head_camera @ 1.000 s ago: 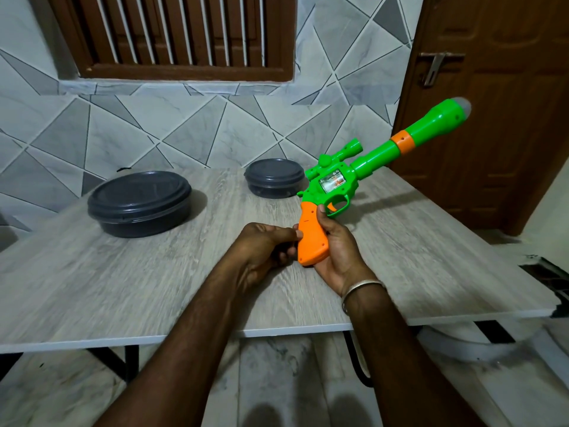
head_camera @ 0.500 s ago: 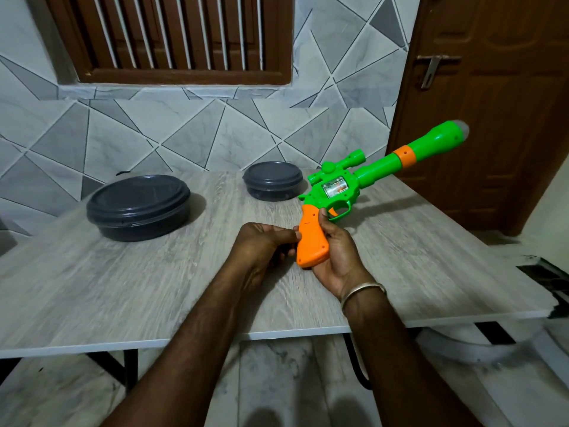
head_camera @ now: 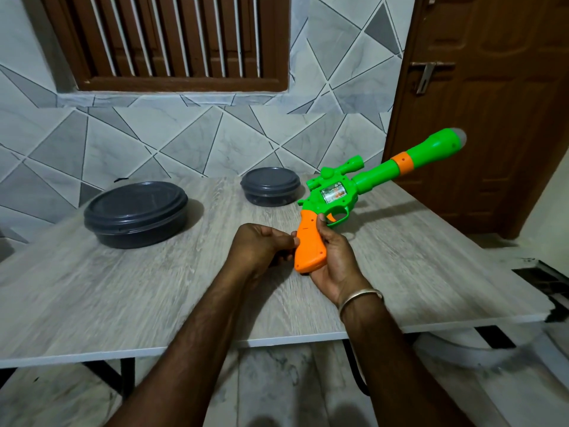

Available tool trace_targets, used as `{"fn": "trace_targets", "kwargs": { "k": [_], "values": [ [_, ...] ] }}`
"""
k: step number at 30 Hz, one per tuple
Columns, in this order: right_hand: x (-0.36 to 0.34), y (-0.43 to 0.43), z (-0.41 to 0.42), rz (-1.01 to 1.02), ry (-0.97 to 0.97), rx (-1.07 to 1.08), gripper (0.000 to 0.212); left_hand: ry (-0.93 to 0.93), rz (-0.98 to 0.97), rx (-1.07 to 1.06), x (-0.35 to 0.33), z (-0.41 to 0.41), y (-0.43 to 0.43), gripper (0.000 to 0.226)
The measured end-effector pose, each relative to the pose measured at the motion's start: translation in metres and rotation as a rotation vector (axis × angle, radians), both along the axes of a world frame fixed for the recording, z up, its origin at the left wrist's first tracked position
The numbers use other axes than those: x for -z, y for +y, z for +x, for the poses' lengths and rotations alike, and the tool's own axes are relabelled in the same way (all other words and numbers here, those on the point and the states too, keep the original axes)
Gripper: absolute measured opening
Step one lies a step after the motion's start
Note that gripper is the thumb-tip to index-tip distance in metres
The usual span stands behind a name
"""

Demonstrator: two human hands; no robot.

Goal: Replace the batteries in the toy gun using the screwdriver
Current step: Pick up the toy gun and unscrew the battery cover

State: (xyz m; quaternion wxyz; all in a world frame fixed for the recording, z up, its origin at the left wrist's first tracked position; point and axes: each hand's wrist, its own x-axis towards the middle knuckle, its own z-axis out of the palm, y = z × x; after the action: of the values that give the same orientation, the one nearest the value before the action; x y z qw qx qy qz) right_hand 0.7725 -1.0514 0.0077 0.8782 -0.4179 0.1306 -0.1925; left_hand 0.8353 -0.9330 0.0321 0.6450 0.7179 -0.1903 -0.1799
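The toy gun [head_camera: 335, 195] has a green body with a scope, a long green barrel with an orange ring, and an orange grip [head_camera: 309, 245]. My right hand [head_camera: 335, 260] wraps the grip from the right and holds the gun above the table, barrel pointing up to the right. To the left of the grip is my left hand [head_camera: 258, 245], curled, its thumb and fingertips pressed against the grip's rear edge. What lies inside its curled fingers is hidden. No screwdriver or batteries are in view.
The grey wood-grain table [head_camera: 123, 288] carries a large dark lidded container [head_camera: 135, 212] at the left and a smaller one [head_camera: 270, 186] behind the gun. A brown door [head_camera: 492, 118] stands at the right; a tiled wall is behind the table.
The gun's barrel has tilted lower toward the table. Both hands stay in the same place on the grip.
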Motion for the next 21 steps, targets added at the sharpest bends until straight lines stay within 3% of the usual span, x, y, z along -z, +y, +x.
{"fn": "trace_targets", "kwargs": {
  "k": [6, 13, 21],
  "values": [
    [-0.0021, 0.0013, -0.0019, 0.005, -0.022, -0.003, 0.029, 0.026, 0.014, 0.012, 0.0002, -0.0004, 0.0007, 0.013],
    [-0.0035, 0.0022, -0.0037, -0.002, -0.021, -0.022, 0.036, 0.069, -0.072, 0.018, 0.0020, -0.0029, 0.0028, 0.018],
    [-0.0009, 0.0008, -0.0010, -0.020, -0.009, -0.003, 0.033, 0.030, -0.011, 0.011, -0.0008, -0.0024, 0.0021, 0.007]
  ]
}}
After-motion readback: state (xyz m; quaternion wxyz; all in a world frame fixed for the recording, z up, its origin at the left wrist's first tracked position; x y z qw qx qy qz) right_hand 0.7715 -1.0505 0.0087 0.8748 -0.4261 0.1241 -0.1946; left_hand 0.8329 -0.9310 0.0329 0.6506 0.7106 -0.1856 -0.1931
